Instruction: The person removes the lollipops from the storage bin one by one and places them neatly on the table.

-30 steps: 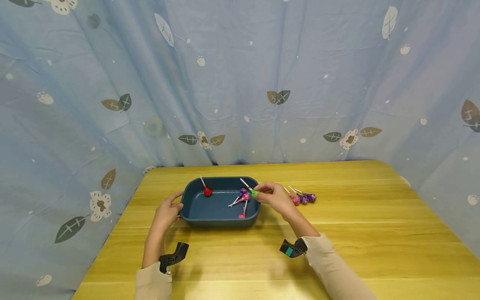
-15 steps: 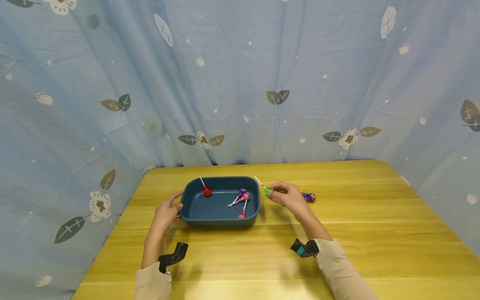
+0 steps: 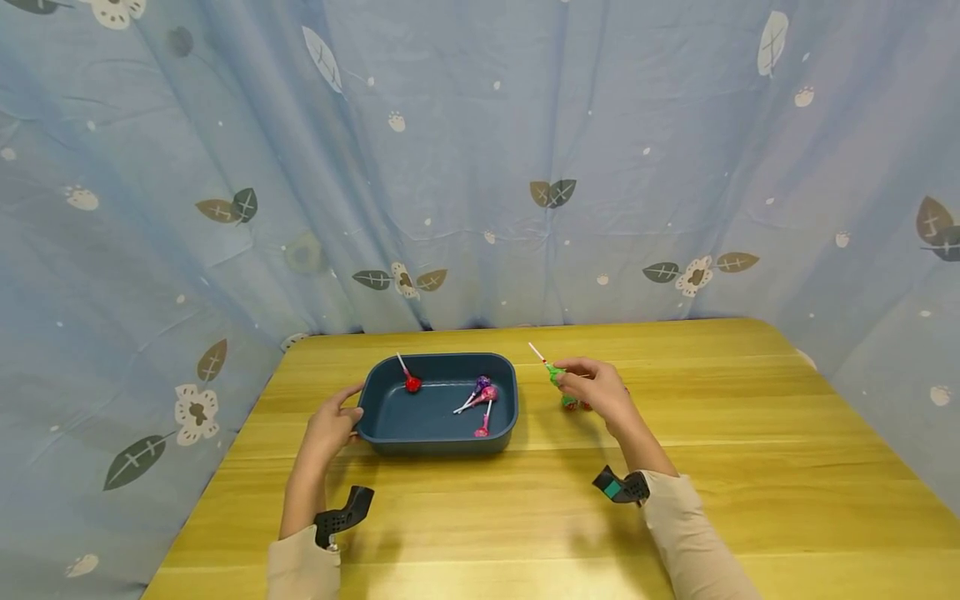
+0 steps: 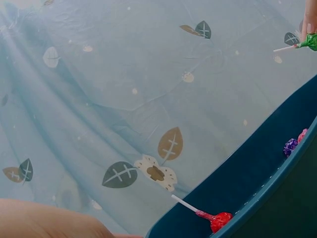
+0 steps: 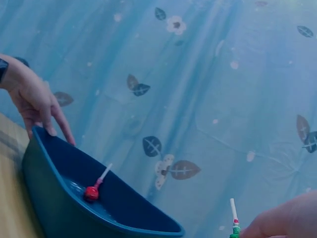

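Observation:
My left hand (image 3: pixel 327 429) grips the left end of a dark blue plastic basin (image 3: pixel 438 446), thumb at the rim. Inside lie a red lollipop (image 3: pixel 412 384) at the back left, and at the right a purple lollipop (image 3: pixel 482 382) and two pink lollipops (image 3: pixel 488 394). To the right of the basin, above the table, my right hand (image 3: pixel 600 390) pinches a green lollipop (image 3: pixel 555 372), its white stick pointing up and left. Green and red wrapped candy (image 3: pixel 572 402) shows just below this hand, partly hidden by it.
The wooden table (image 3: pixel 480 517) carries the basin near its back edge. A light blue patterned curtain (image 3: pixel 480 167) hangs right behind it. Each wrist wears a black camera mount (image 3: pixel 343 515).
My right hand has moved right, from over the basin's right rim to above the table, with the green lollipop. The loose lollipops at the right are now behind it. My left hand stays put.

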A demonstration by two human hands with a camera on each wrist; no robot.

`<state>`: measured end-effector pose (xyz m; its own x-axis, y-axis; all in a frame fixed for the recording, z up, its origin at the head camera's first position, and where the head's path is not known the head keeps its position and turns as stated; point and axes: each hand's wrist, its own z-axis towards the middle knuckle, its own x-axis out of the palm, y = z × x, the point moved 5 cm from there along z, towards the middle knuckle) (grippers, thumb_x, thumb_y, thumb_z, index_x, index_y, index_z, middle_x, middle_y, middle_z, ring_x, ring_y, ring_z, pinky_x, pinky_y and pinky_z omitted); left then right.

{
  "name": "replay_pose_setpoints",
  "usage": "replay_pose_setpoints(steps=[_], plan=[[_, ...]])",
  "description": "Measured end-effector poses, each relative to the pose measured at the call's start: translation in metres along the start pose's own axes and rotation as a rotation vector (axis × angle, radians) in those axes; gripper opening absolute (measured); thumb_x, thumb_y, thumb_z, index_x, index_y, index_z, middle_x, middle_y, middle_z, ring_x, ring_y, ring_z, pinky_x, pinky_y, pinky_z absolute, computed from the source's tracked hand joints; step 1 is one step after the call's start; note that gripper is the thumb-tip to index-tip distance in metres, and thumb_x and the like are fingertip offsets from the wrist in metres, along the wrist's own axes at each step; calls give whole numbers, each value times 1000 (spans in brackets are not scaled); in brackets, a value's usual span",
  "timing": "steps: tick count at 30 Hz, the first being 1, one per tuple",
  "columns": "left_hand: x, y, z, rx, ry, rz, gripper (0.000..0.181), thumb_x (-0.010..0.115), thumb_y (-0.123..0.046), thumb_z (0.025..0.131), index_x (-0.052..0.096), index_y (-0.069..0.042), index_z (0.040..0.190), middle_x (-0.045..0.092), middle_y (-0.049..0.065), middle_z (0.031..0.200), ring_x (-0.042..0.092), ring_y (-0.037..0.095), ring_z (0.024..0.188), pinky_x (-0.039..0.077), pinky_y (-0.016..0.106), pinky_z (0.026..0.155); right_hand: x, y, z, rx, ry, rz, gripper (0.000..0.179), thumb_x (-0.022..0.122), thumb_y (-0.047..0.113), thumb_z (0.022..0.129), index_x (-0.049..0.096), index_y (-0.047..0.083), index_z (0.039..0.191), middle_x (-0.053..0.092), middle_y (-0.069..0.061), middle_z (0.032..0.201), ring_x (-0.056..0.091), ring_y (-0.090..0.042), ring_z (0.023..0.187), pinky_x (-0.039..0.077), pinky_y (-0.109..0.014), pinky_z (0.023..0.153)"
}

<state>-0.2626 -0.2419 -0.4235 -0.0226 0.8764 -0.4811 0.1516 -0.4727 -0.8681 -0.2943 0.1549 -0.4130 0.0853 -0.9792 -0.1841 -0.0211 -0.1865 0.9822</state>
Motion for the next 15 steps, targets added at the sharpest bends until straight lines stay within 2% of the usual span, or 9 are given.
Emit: replay_pose_setpoints(steps=[2, 8, 15], plan=[[0, 0, 0, -2, 2, -6, 48, 44, -5, 102, 35, -3, 149, 57, 32, 124, 65, 26, 86, 53, 39, 70, -5, 0, 2, -2, -9, 9, 37, 60, 15, 96, 58, -4, 128, 57, -20, 117, 58, -40, 111, 46, -47, 94], [0, 0, 0, -11, 5, -16, 48, 44, -5, 102, 35, -3, 149, 55, 33, 126, 64, 33, 96, 54, 39, 72, -24, -3, 6, 17, -55, 1, 39, 58, 15, 98, 55, -6, 131, 55, -24, 123, 60, -37, 110, 45, -48, 95], [0, 0, 0, -13, 8, -11, 48, 44, -6, 102, 34, -3, 149, 55, 33, 126, 65, 32, 94, 53, 38, 70, -48, -5, 4, 38, -114, -20, 39, 55, 16, 100, 55, -6, 132, 56, -26, 127, 60, -33, 111, 45, -44, 95]])
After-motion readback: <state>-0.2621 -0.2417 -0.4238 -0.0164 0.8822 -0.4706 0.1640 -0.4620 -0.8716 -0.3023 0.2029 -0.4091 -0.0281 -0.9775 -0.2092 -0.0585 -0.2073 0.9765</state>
